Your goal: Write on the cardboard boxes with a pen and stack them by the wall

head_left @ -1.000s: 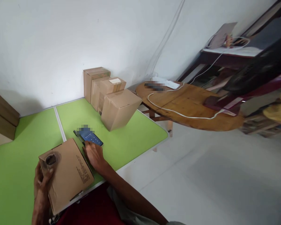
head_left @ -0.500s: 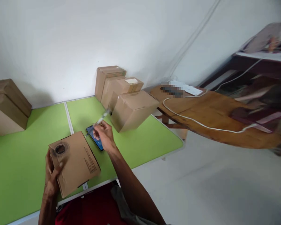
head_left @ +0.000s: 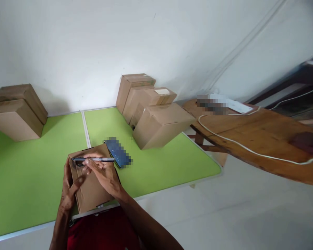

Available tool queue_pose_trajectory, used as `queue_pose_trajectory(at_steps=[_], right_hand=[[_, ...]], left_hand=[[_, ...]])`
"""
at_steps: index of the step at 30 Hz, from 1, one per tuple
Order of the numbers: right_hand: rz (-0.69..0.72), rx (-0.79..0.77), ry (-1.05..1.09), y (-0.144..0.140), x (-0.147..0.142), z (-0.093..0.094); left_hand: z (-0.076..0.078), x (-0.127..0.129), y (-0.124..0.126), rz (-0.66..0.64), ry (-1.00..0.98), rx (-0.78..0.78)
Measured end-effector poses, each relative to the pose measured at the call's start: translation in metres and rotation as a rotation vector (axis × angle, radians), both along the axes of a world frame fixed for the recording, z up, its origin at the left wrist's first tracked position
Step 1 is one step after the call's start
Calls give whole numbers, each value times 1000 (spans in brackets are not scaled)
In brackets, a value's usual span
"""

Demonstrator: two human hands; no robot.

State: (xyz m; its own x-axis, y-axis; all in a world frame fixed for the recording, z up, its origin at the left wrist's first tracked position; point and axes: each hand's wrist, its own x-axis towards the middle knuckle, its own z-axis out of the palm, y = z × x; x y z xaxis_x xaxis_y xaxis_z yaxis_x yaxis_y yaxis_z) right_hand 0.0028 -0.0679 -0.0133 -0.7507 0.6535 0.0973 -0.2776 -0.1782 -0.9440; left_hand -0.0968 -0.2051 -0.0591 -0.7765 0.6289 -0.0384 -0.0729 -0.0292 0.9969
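A small brown cardboard box (head_left: 92, 194) rests at the near edge of the green table. My left hand (head_left: 69, 187) grips its left side, thumb on the top face and fingers along the side. Between the fingers of my right hand (head_left: 104, 172) is a pen (head_left: 105, 159), held nearly level over the box. The pen's dark tip reaches the box's far left corner, by a dark round mark (head_left: 79, 164) that my fingers partly cover; whether it touches the card I cannot tell. Just right of the box lies a phone (head_left: 118, 152), partly pixelated.
Several cardboard boxes (head_left: 163, 121) stand at the back right of the green table (head_left: 167, 166), and more boxes (head_left: 21, 111) at the back left. A wooden table (head_left: 240, 132) on the right carries a white cable (head_left: 232, 140) and a pixelated dark object (head_left: 212, 106).
My right hand has moved left with the pen, from above the phone to over the box. My left hand still holds the box. The view has shifted slightly left.
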Motion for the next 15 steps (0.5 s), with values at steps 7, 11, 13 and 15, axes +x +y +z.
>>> queue_pose_trajectory(at_steps=[7,11,13,15], right_hand=[[34,94,-93,1,17,4],[-119,120,-144,10,31,3],[-206,131,-146,17,32,2],[-262,132,-124,23,28,3]], left_hand=[[3,3,-1,-18,-17,12],[3,3,-3,-17,-30,11],[4,2,-2,-21,-27,14],[4,1,-1,-20,-22,18]])
